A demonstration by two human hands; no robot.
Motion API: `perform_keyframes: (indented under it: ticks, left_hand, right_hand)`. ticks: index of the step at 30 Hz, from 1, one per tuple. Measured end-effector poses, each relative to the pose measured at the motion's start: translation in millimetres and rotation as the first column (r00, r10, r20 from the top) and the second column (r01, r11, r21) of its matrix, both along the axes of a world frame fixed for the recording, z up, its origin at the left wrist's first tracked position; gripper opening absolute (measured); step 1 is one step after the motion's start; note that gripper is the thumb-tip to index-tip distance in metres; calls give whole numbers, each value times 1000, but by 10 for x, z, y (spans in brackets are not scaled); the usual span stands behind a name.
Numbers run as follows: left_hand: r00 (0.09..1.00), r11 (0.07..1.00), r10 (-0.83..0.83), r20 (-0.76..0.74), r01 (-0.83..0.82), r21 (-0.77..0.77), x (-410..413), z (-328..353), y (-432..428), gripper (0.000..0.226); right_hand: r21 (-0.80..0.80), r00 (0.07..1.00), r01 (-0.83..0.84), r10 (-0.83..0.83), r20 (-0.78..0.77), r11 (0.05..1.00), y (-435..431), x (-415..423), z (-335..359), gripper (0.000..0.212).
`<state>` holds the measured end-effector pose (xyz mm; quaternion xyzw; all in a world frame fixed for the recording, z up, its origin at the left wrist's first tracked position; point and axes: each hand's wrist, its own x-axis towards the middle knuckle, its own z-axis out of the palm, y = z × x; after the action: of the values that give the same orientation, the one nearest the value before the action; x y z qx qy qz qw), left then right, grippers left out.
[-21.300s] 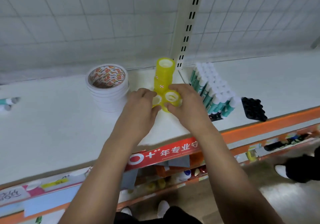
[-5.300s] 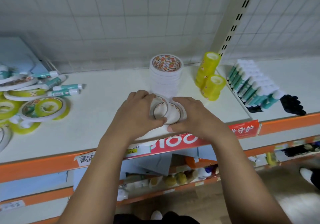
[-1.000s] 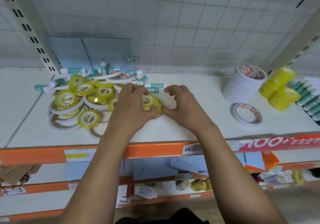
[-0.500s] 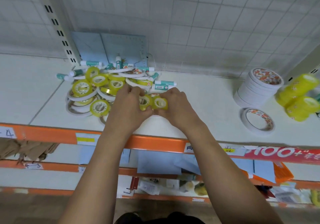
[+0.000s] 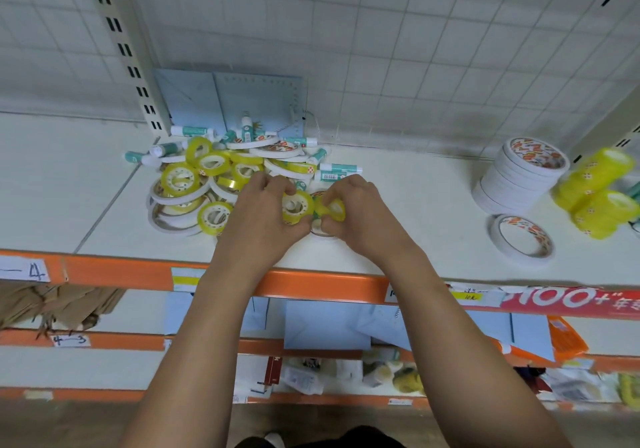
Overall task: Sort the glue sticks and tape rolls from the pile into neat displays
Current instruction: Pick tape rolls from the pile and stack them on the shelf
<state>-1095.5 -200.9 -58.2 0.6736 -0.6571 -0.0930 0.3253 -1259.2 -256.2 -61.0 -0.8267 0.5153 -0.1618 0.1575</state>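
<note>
My left hand [image 5: 263,212]: fingers curled round a yellow tape roll [image 5: 297,206], near the shelf [image 5: 415,205] front.
My right hand [image 5: 356,212]: pinching a second yellow roll [image 5: 334,210] that touches the first.
Pile [image 5: 214,177]: tape rolls and glue sticks [image 5: 337,173] heaped just behind my hands.
Right: white tape stack [image 5: 523,173], stacked yellow rolls [image 5: 595,191] beside it.

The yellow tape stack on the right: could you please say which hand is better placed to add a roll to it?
Probably the right hand: it grips a yellow roll and lies nearer the stack; the left hand is beside the pile.
</note>
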Motion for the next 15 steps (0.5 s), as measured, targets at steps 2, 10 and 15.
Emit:
perform_keyframes:
  ticks: [2,10,15]
  left_hand:
    - [1000,1000,-7,-3,7,-1,28,-4,9,45]
    - [998,999,-42,-47,42,1,33,18,-38,48]
    - [994,994,-106,-30,107,25,-228,29,-140,47]
  right_hand:
    - [-12,999,1,0,53,1000,21,10,4,26]
    - [65,957,41,-58,283,997,133,-11,42,29]
    - [0,957,105,-101,272,994,168,-322,100,41]
